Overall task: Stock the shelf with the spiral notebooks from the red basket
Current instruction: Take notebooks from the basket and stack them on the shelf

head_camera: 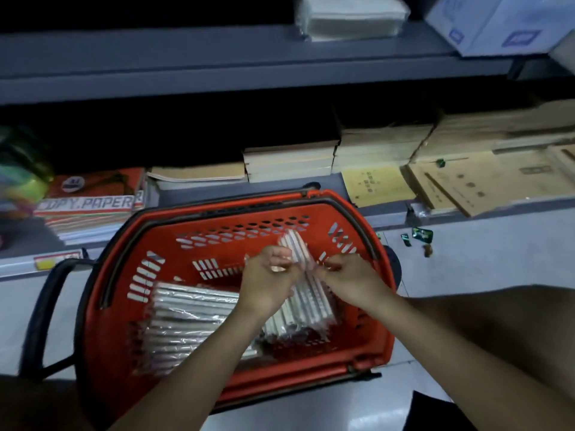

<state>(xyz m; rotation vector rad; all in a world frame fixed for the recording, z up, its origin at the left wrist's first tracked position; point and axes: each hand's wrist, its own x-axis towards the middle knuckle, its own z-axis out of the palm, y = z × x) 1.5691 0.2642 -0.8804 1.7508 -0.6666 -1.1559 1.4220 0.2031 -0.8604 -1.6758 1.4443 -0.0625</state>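
A red plastic basket (130,244) with black handles stands on the floor in front of the low shelf (435,213). Inside it lies a plastic-wrapped pack of spiral notebooks (189,318) at the left. A second wrapped pack (311,309) leans tilted at the right, its top end raised. My left hand (267,284) and my right hand (348,281) both pinch the wrapping near the top of this tilted pack, one on each side. The fingers are closed on the plastic.
The low shelf holds a copy-paper ream (93,200) at the left, stacked books (289,160) in the middle and brown envelopes (473,181) at the right. An upper shelf (217,66) overhangs. Small green scraps (421,234) lie on the floor right of the basket.
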